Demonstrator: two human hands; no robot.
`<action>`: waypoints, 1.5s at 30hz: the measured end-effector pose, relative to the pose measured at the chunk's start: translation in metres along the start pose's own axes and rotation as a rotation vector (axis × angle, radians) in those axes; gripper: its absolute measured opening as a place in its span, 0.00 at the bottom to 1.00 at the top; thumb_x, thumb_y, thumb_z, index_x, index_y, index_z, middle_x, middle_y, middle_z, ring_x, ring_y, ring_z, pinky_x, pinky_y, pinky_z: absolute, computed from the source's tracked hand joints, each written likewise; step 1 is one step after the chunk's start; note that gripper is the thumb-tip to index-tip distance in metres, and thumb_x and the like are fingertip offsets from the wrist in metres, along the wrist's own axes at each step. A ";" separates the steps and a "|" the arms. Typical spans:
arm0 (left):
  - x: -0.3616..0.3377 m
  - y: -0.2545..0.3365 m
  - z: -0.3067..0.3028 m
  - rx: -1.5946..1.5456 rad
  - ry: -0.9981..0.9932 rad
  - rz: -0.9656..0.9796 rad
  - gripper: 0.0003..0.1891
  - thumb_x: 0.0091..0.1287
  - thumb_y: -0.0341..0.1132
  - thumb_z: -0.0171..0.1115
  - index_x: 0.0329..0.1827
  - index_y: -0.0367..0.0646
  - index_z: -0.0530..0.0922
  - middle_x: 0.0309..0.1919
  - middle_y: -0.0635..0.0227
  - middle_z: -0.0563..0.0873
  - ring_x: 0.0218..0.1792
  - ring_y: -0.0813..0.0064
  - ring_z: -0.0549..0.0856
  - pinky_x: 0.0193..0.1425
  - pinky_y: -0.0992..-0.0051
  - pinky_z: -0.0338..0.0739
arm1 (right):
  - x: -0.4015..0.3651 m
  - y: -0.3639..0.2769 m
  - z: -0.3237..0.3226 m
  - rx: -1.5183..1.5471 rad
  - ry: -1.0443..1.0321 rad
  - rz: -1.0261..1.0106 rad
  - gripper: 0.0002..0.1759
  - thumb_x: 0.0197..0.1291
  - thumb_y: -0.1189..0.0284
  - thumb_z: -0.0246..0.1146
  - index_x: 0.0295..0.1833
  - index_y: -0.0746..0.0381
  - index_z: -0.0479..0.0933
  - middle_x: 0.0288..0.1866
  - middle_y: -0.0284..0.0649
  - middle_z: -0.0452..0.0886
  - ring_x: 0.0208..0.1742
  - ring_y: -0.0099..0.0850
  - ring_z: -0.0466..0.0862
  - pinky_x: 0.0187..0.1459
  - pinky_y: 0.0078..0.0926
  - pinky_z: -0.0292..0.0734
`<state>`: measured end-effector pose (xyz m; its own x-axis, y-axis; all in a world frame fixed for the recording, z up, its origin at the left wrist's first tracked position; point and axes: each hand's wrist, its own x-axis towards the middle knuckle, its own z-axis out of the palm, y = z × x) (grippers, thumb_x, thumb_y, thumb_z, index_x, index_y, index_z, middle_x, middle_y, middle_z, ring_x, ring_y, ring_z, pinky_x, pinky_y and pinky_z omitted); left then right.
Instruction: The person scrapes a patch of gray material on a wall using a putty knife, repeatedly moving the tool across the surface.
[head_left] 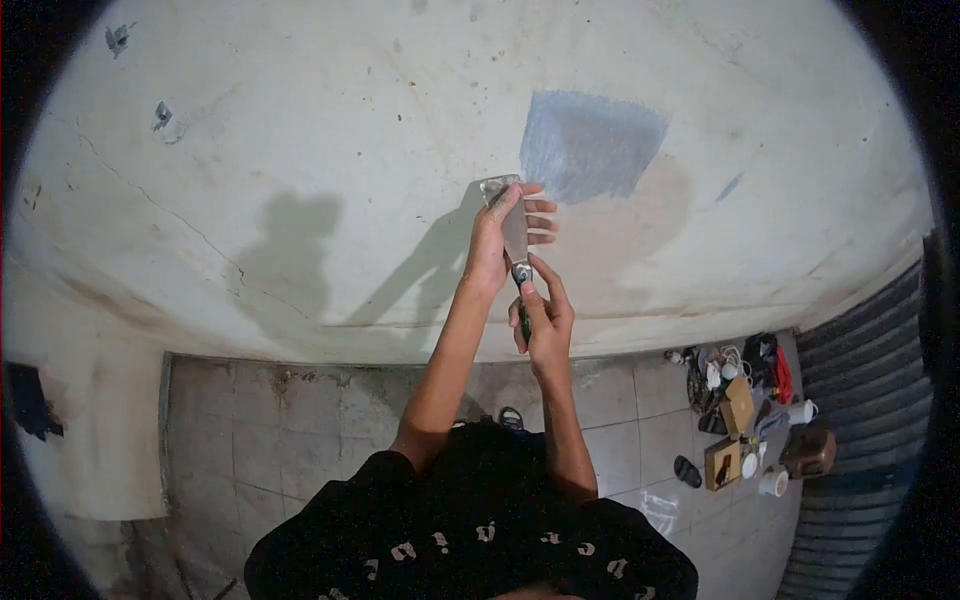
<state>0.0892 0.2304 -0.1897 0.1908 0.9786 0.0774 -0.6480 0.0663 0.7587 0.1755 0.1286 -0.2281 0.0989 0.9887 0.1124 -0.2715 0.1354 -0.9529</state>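
Note:
A putty knife (515, 232) with a wide metal blade and a dark handle is held upright before the wall. My right hand (546, 322) wraps round its handle below the blade. My left hand (487, 245) is at the blade, its thumb laid on the front near the broad tip and its fingers reaching behind, their ends showing past the right edge. Just above and to the right, a grey-blue patch (592, 145) covers part of the pale wall (400, 130).
A crack (165, 205) and small damaged spots (162, 116) mark the wall on the left. On the tiled floor (600, 455) at right lie cardboard boxes (738, 405), a white tub (773, 483), a slipper (687, 471) and clutter, beside a corrugated shutter (865, 400).

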 end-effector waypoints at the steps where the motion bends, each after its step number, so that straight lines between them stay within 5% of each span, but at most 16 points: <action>1: 0.004 -0.001 -0.003 -0.003 -0.005 0.003 0.22 0.73 0.50 0.54 0.51 0.35 0.78 0.31 0.64 0.84 0.29 0.72 0.83 0.35 0.73 0.78 | 0.000 -0.004 0.001 -0.018 0.000 0.001 0.21 0.73 0.68 0.54 0.68 0.60 0.69 0.18 0.33 0.73 0.11 0.15 0.62 0.13 0.17 0.54; 5: 0.007 -0.006 -0.004 0.064 0.048 -0.013 0.23 0.73 0.51 0.54 0.49 0.36 0.78 0.20 0.73 0.76 0.18 0.80 0.74 0.23 0.78 0.68 | 0.001 -0.001 -0.002 -0.018 -0.006 0.008 0.21 0.74 0.69 0.53 0.70 0.59 0.69 0.18 0.33 0.73 0.11 0.15 0.62 0.14 0.17 0.54; 14: 0.006 0.000 0.017 -0.002 0.113 0.065 0.23 0.73 0.52 0.54 0.45 0.36 0.78 0.17 0.75 0.70 0.16 0.82 0.71 0.20 0.80 0.65 | 0.013 -0.004 -0.010 -0.009 -0.042 -0.140 0.20 0.72 0.75 0.55 0.67 0.66 0.71 0.30 0.34 0.78 0.21 0.15 0.68 0.22 0.16 0.63; 16: 0.007 0.001 0.019 0.043 0.152 0.078 0.23 0.73 0.52 0.54 0.43 0.36 0.78 0.16 0.76 0.69 0.15 0.82 0.70 0.19 0.80 0.64 | 0.015 0.004 -0.008 -0.054 -0.040 -0.184 0.20 0.73 0.73 0.53 0.68 0.64 0.69 0.22 0.32 0.74 0.16 0.15 0.65 0.17 0.16 0.57; 20: 0.007 -0.002 0.019 0.106 0.217 0.099 0.21 0.73 0.52 0.55 0.38 0.39 0.77 0.15 0.77 0.67 0.13 0.82 0.69 0.17 0.80 0.61 | 0.013 -0.002 -0.008 -0.019 -0.043 -0.087 0.20 0.72 0.75 0.54 0.67 0.66 0.70 0.29 0.32 0.77 0.22 0.15 0.68 0.23 0.16 0.64; 23: 0.007 -0.007 0.019 0.095 0.262 0.096 0.20 0.73 0.51 0.55 0.34 0.41 0.75 0.15 0.77 0.67 0.12 0.82 0.69 0.16 0.80 0.60 | 0.012 -0.002 -0.012 -0.037 -0.052 -0.053 0.20 0.72 0.74 0.54 0.67 0.65 0.70 0.24 0.29 0.72 0.20 0.15 0.67 0.22 0.16 0.61; 38: 0.006 -0.002 0.025 0.098 0.273 0.089 0.18 0.73 0.48 0.56 0.34 0.41 0.74 0.15 0.76 0.68 0.12 0.82 0.69 0.15 0.80 0.60 | 0.012 -0.006 -0.009 -0.024 -0.037 -0.079 0.16 0.72 0.76 0.53 0.63 0.66 0.71 0.16 0.24 0.65 0.15 0.13 0.61 0.17 0.16 0.51; 45: 0.008 0.002 0.020 0.157 0.218 0.090 0.19 0.72 0.48 0.56 0.35 0.39 0.76 0.15 0.76 0.67 0.12 0.82 0.68 0.15 0.79 0.60 | 0.016 0.007 -0.005 0.046 -0.037 -0.111 0.17 0.71 0.77 0.55 0.63 0.66 0.71 0.19 0.25 0.67 0.16 0.13 0.62 0.18 0.16 0.54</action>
<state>0.1041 0.2350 -0.1750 -0.0363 0.9991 0.0214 -0.5300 -0.0374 0.8472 0.1799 0.1449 -0.2341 0.0956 0.9691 0.2272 -0.3049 0.2458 -0.9201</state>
